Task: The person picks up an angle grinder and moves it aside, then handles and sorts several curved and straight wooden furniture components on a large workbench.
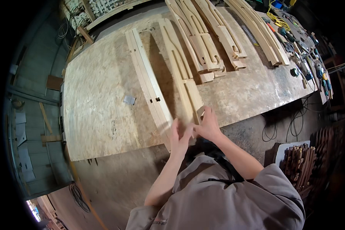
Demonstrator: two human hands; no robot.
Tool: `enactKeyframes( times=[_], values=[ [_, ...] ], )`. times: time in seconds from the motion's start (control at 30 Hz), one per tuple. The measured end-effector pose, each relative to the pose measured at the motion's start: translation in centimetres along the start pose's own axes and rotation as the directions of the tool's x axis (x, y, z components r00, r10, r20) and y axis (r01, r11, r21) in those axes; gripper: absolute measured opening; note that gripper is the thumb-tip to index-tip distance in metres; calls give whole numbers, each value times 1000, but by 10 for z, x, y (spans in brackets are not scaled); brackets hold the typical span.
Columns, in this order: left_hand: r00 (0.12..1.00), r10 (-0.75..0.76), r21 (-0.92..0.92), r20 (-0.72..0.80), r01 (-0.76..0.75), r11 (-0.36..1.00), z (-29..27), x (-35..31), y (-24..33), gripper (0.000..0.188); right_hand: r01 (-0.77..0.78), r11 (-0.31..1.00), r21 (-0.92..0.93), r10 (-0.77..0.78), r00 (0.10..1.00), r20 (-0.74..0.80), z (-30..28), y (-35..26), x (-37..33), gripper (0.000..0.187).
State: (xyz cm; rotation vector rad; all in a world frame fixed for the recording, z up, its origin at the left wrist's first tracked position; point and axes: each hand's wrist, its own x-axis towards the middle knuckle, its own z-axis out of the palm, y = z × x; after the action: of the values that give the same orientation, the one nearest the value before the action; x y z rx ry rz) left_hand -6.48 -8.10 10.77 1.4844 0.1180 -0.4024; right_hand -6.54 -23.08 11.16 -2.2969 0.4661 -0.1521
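Observation:
A long pale wooden piece with carved grooves (180, 65) lies lengthwise on the worktable, its near end reaching the front edge. My right hand (209, 126) is closed at the right side of that near end, fingers bent over its edge. At its left side is my left hand (180, 137), thumb and fingers around the end and slightly blurred. The hands hide part of the wood there. Just to the left runs a straight wooden beam (146, 74) with small dark slots, close to my left fingers.
More carved wooden pieces (214, 32) lie at the back, and curved lengths (257, 30) rest farther right. A small grey sheet (129, 100) is on the plywood tabletop (99, 96). Power tools (304, 65) and cables crowd the right end. A box of dark wooden sticks (298, 159) stands lower right.

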Motion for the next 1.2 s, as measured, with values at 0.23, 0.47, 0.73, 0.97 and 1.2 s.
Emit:
enactKeyframes(
  times=[0.23, 0.47, 0.73, 0.97, 1.2],
  values=[
    [937, -348, -335, -1, 328, 883, 9, 23, 17, 30, -84, 995, 45, 91, 978, -186, -51, 49, 87, 39],
    [934, -311, -648, 178, 349, 677, -20, 23, 37, 25, -285, 935, -210, 200, 915, -351, -48, 59, 224, 56],
    [975, -96, -626, 199, 202, 753, -52, -10, 36, 31, -243, 922, -301, 223, 970, -100, -65, 80, 289, 46],
    [983, 108, -215, -146, -138, 967, -104, -80, -16, 37, -211, 923, 321, 159, 970, 182, -78, 84, 255, 29],
    [869, 311, -158, -386, -394, 905, -137, -102, -21, 38, -148, 837, 527, 56, 981, 186, -86, 37, 160, 32]
  ],
)
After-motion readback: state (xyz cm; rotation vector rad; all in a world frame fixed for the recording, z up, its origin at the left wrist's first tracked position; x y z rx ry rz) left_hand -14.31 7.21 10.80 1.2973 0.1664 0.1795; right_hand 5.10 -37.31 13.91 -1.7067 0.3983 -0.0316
